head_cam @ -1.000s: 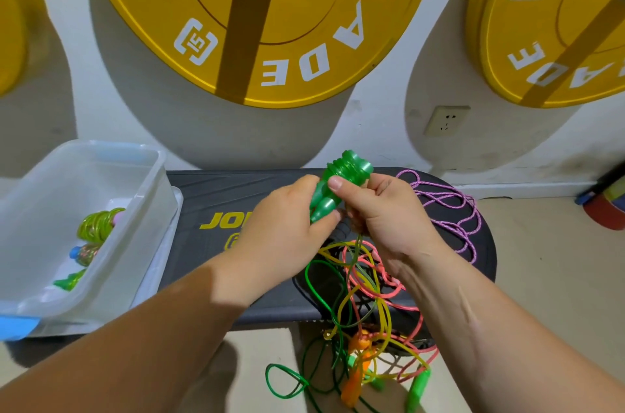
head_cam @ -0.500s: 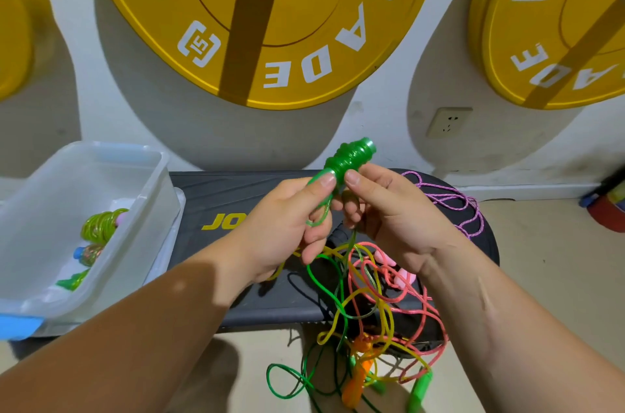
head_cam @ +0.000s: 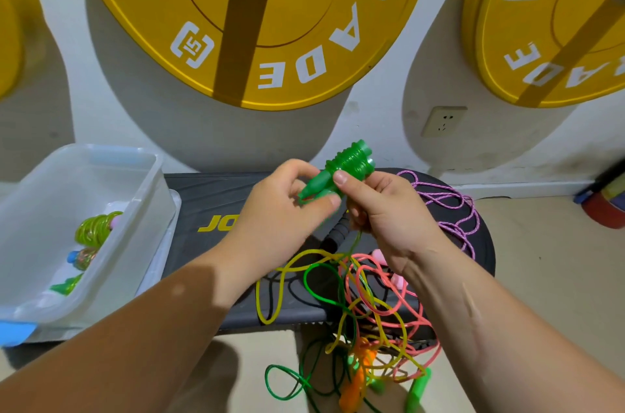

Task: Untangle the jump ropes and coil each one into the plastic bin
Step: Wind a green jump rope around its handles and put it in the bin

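A green jump-rope handle [head_cam: 348, 165] with green cord wound round its top is held up over the black bench [head_cam: 209, 196]. My right hand [head_cam: 389, 209] grips it with thumb and fingers. My left hand [head_cam: 280, 213] pinches its narrow lower end. Below hangs a tangle of green, yellow and pink ropes [head_cam: 355, 297], spilling off the bench's front edge to the floor. A purple braided rope [head_cam: 449, 209] lies on the bench at the right. The clear plastic bin [head_cam: 148, 196] at the left holds a coiled yellow-green rope [head_cam: 94, 228].
Large yellow weight plates [head_cam: 304, 23] hang on the wall behind. An orange handle [head_cam: 351, 392] and a green handle [head_cam: 417, 389] lie on the floor under the tangle. A wall socket [head_cam: 443, 120] sits at the right, and a red object [head_cam: 605, 209] at the far right edge.
My left hand has closed back in on the handle's lower end, and the handle has tilted slightly. The tangle below has shifted a little.
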